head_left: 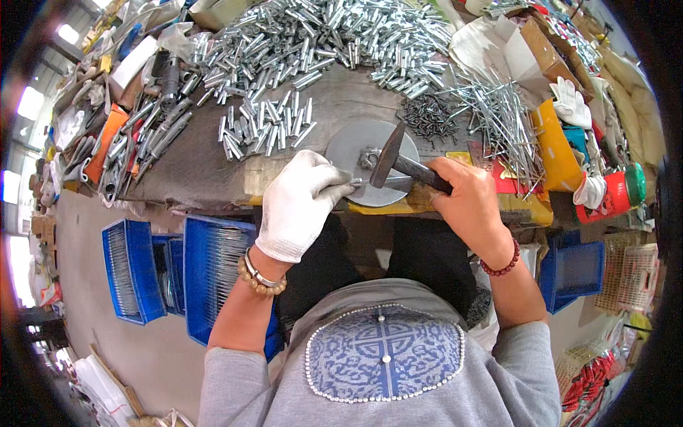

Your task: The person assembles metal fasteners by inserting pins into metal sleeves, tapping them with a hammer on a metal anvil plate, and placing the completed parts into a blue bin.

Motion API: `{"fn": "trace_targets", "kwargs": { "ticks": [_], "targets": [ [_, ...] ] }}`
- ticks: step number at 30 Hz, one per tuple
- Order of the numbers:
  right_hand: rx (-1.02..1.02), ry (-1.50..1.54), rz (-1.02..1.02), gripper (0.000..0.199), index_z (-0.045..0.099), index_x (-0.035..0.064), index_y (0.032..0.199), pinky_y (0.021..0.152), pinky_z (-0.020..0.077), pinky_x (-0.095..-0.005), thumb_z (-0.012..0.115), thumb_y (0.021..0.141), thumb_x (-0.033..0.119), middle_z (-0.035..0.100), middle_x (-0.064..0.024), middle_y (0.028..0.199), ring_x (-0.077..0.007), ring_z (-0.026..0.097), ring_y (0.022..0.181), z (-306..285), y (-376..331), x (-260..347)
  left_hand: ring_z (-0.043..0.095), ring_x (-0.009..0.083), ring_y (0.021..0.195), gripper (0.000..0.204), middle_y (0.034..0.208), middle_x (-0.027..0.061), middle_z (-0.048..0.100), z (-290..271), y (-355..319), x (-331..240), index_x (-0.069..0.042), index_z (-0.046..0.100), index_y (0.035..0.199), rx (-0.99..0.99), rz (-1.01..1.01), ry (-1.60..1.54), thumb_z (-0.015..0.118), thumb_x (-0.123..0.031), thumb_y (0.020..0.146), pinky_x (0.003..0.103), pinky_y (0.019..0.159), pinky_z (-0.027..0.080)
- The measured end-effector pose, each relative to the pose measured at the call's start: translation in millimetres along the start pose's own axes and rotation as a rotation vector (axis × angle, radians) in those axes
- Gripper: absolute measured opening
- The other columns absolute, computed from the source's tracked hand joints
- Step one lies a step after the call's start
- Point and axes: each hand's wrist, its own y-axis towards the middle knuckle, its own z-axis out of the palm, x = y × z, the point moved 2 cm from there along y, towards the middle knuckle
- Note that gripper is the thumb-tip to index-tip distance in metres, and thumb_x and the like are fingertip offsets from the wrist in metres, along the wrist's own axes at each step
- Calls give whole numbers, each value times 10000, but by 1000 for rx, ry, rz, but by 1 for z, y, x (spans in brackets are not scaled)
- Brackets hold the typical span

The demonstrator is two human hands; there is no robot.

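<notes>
Steel on steel: at the near edge of the counter (pixel 213 171) a round metal disc (pixel 370 153) serves as an anvil, and on it lies a thin zinc-plated pin (pixel 366 182), with a small metal fitting (pixel 368 158) just beyond it. The left hand (pixel 299 203), in a white knit glove, is pinched closed on the pin's near end, steadying it flat against the disc. The bare right hand (pixel 466 196) is clenched around the dark handle of a hammer (pixel 398 162), whose head hangs just above the fitting. The pin looks light, rigid and slick, so a grip low on the shank, away from the struck end, seems safest; the hammer is head-heavy and best held far back on the handle.

Below the counter's edge, to the left, blue plastic crates (pixel 206 263) hold what appear to be long pale rods. Another blue crate (pixel 573 274) sits lower right; its contents are hidden.

Farther in, short silvery sleeves (pixel 263 128) lie loose mid-counter, a small heap of dark screws (pixel 427 114) beyond the disc, long nails (pixel 498 107) toward the right edge, and a great pile of sleeves (pixel 327 35) along the far edge.
</notes>
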Motion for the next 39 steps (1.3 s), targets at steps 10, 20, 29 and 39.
{"fn": "trace_targets", "kwargs": {
  "ticks": [10,20,29,39],
  "targets": [
    [-107,133,-253,602,722,144,1381,697,579,-424,690,821,-72,711,-125,973,-343,734,823,-18,-13,34,677,270,947,174,1006,103,663,-6,-1,1,-30,794,1010,62,-17,-40,857,-80,856,361,841,550],
    [-95,-146,-322,581,759,224,1396,633,552,-395,697,868,-11,595,-60,817,-256,663,682,-19,-11,51,672,260,922,164,999,102,661,-4,-2,4,-26,786,1001,40,-8,-27,861,-73,863,354,825,546],
    [-53,-108,-248,586,757,225,1394,662,570,-423,719,861,-16,629,-72,863,-290,691,722,-10,-13,46,679,263,926,169,983,102,663,-3,-2,4,-28,794,984,30,-25,-79,868,-61,835,354,831,547],
    [-398,160,-332,566,765,65,1357,767,560,-350,714,825,-122,696,-155,1003,-265,695,848,-30,-3,46,678,272,940,168,991,99,661,-1,-3,10,-46,790,978,17,-15,-108,868,-72,831,368,845,550]
  ]
}}
